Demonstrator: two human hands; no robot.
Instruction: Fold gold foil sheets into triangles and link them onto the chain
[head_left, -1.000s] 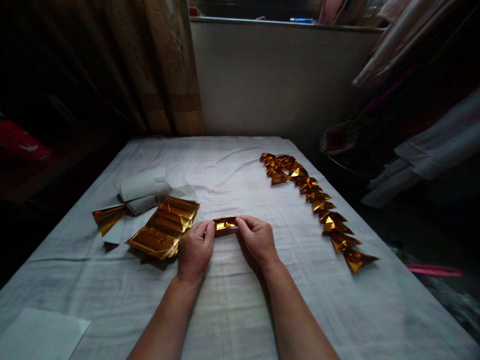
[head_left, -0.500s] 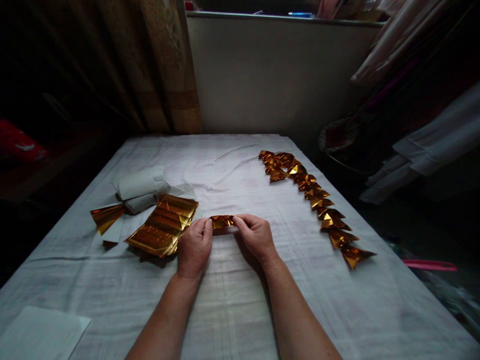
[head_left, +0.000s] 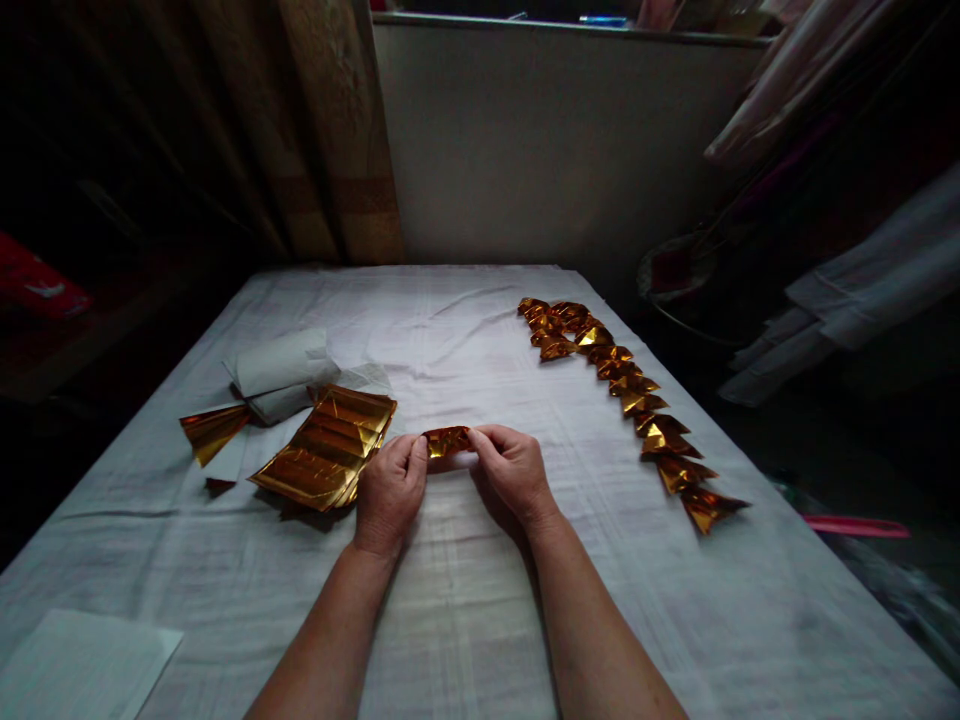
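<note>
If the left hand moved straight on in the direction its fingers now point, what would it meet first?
The left hand points up and slightly right, its grip on the small folded gold foil piece shared with the right hand. Beyond the foil, only bare white tablecloth seems to lie ahead, though depth is unclear.

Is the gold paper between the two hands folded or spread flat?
Folded. The gold paper is a short narrow strip with creases, pinched at its ends by the left hand and right hand, far smaller than the flat sheets beside it.

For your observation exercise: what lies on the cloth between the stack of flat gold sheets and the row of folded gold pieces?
In the head view, both hands, left hand and right hand, pinching a small gold foil piece, lie between the stack and the row.
</note>
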